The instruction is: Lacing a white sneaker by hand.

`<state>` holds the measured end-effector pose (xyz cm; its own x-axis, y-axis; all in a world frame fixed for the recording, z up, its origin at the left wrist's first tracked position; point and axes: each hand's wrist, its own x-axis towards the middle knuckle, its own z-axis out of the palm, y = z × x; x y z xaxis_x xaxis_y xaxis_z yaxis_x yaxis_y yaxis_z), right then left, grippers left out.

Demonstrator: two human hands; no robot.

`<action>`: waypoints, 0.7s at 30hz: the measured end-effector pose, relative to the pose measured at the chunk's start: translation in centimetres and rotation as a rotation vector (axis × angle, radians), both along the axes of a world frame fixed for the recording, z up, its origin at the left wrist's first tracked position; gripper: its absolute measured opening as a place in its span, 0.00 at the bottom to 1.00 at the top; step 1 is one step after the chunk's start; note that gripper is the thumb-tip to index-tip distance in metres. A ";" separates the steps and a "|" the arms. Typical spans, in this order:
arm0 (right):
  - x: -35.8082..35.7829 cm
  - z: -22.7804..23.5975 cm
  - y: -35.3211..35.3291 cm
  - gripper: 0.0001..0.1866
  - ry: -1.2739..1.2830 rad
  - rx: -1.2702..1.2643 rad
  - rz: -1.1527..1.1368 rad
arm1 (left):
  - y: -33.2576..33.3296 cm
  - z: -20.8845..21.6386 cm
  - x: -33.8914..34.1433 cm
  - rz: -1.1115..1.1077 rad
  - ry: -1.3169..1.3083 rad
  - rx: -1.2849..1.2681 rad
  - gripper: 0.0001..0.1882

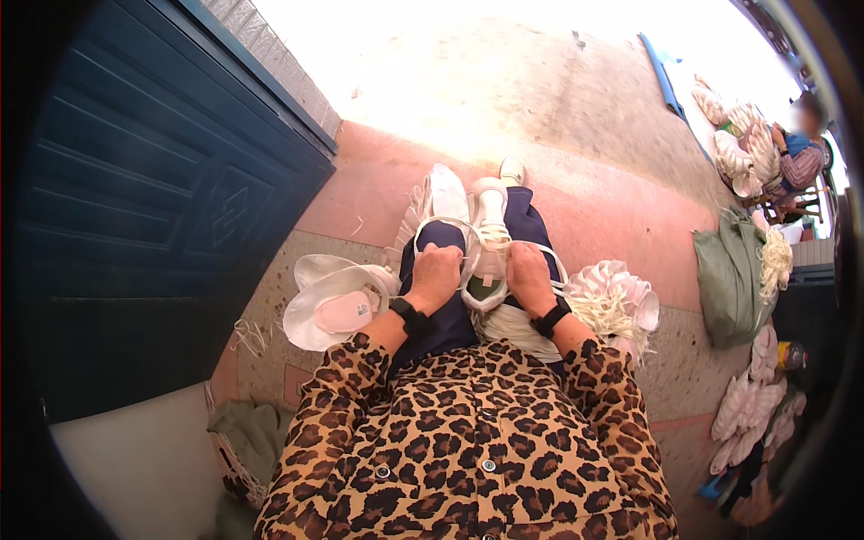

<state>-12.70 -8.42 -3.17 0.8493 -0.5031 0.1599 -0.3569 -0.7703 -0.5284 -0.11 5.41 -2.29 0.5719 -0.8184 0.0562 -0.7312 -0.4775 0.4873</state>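
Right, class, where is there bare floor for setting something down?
Bare: pink floor between the navy trousers and the olive-green cloth sack. A smaller patch lies beside the dark-blue panelled door, near a thread scrap. Crowded: around the left hand and right hand, with a white laced shoe between them and white shoe pieces piled either side.

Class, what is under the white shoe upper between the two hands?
Dark blue trousers show on either side of the shoe upper, and pale strands beyond its near end. Whatever lies directly beneath is covered.
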 end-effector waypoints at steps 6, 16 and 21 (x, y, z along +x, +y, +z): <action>-0.3 -0.2 -0.4 0.03 -0.036 0.001 0.081 | -1.4 -0.4 -0.1 0.003 -0.124 0.034 0.09; -0.2 -0.6 -0.8 0.02 -0.082 0.111 0.102 | -2.9 -0.6 0.1 -0.062 -0.032 0.029 0.08; -0.4 -0.1 -0.9 0.02 -0.040 0.144 0.088 | -3.9 0.9 -0.3 0.052 -0.003 0.278 0.09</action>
